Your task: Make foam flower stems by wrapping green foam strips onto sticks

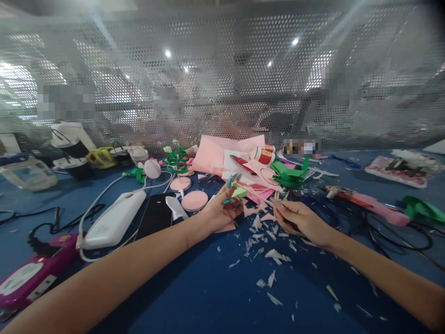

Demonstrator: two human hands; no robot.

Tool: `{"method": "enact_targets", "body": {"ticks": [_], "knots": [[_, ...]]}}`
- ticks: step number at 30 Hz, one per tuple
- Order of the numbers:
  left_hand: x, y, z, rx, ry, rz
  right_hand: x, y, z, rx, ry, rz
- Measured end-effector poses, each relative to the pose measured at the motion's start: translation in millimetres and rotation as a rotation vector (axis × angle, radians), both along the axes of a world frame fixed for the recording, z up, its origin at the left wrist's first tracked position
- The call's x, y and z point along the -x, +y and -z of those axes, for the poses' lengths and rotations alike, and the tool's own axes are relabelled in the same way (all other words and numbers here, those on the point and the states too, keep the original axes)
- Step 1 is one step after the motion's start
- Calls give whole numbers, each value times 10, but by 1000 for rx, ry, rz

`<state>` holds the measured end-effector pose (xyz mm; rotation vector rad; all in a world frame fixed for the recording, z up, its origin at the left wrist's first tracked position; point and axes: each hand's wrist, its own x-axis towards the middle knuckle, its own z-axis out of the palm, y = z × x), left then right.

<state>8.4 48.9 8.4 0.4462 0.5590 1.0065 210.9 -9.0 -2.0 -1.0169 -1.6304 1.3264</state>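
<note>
My right hand [295, 220] pinches a thin wooden stick [259, 194] that slants up toward my left hand [222, 208]. The left fingers, with long teal nails, are curled around a small light green paper piece [239, 191] at the stick's far end. Whether they also grip the stick is hard to see. Just behind the hands lie pink paper sheets [212, 155], a red-handled tool [243, 163], a red and white roll [263, 155] and curled green strips [290, 174]. White and pink paper scraps [274, 255] are scattered below my right hand.
On the left are a white power bank [116, 220] with cables, a black phone [156, 213], pink discs [194, 201] and a purple power strip [38, 269]. A pink glue gun [378, 206] with a black cord lies right. A perforated metal screen [222, 79] stands behind.
</note>
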Motion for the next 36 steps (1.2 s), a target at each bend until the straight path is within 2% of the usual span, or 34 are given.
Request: {"method": "enact_targets", "body": {"ticks": [12,24,36], "knots": [[-10,16,15,-31,51,-12,4,-17,-43,6,-12,-5],[-10,28,26,-31,17,-1,-17,31,57,9,36,19],[-24,27,15,-8,52,-26,-10,0,8,-8,8,30]]}}
